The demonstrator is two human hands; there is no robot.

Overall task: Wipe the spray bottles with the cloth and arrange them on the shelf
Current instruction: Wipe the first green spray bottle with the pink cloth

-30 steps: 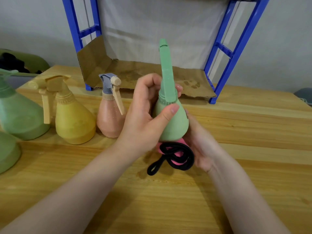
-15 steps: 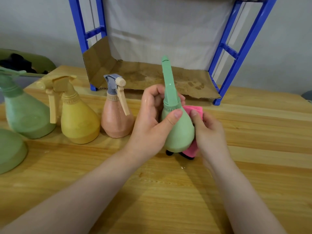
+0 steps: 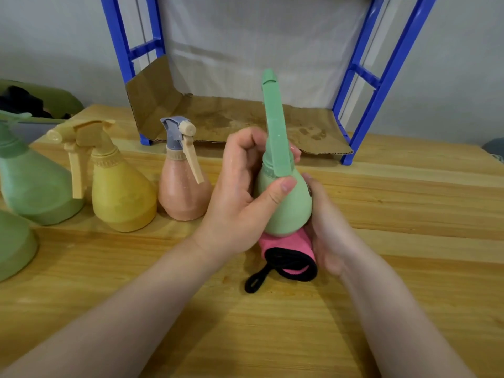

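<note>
Both my forearms reach in over the wooden worktop. My right hand cups the pink cloth, black-edged with a black loop hanging off its near corner, and presses it against the base and right side of the light green spray bottle; the fingers curl behind the bottle, mostly hidden. My left hand grips that bottle at the neck, thumb across the front of the body, fingers curled round the collar. Bottle held roughly upright above the worktop, its long green trigger head pointing up and slightly left.

Left of it, standing on the worktop in a row: a peach bottle with grey head and beige trigger, wet with droplets; a yellow bottle; a larger green bottle. Another green one is cut off at the left edge.

Further back, the blue shelf, its bottom level lined with stained brown cardboard. Grey wall behind.
</note>
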